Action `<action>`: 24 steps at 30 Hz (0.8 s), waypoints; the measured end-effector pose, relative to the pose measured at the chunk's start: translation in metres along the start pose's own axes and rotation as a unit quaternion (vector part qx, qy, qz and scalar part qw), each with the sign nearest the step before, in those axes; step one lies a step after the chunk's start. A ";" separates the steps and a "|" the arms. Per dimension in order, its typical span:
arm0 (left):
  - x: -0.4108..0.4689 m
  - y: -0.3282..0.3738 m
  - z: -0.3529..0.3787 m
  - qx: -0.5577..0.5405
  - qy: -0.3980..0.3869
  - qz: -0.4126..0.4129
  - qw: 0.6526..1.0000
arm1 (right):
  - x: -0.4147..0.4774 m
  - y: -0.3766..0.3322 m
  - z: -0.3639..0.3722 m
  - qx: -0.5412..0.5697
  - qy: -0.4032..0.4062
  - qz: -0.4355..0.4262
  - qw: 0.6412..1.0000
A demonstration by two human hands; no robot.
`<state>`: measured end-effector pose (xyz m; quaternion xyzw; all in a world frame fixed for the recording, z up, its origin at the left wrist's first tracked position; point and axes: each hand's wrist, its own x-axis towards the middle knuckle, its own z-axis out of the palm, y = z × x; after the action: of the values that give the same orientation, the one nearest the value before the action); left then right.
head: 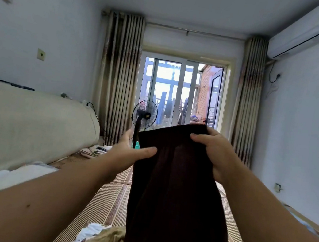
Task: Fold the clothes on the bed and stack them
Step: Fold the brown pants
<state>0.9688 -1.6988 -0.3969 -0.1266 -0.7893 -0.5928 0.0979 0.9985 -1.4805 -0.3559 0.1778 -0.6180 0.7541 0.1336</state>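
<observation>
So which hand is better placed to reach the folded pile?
Probably left: the left hand, pinching the dark brown garment, is nearer the folded pile; the right hand grips the opposite corner.

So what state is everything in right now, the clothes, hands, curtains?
Dark garment: held up, hanging down.
Left hand: pinches its top edge.
Right hand: grips its top corner.
Curtains: drawn open to the sides.
Beige clothes: crumpled, not folded.
Far pile: folded, stacked.
</observation>
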 end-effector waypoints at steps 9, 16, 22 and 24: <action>0.010 -0.008 0.047 -0.223 -0.271 -0.057 0.935 | -0.021 -0.036 -0.089 -0.145 -0.052 0.048 0.987; 0.036 0.005 0.133 0.057 -0.258 -0.066 0.962 | -0.037 -0.024 -0.191 -0.446 0.053 0.094 0.888; 0.084 0.008 0.232 0.333 -0.130 0.045 0.933 | -0.019 0.011 -0.256 -0.507 0.152 0.063 0.846; 0.102 0.010 0.256 0.348 -0.103 0.074 0.929 | -0.007 0.013 -0.270 -0.497 0.189 0.029 0.846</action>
<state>0.8741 -1.4415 -0.4275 -0.2032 -0.9402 -0.2552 0.0978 0.9721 -1.2186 -0.4171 -0.0761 -0.8778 0.3684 0.2966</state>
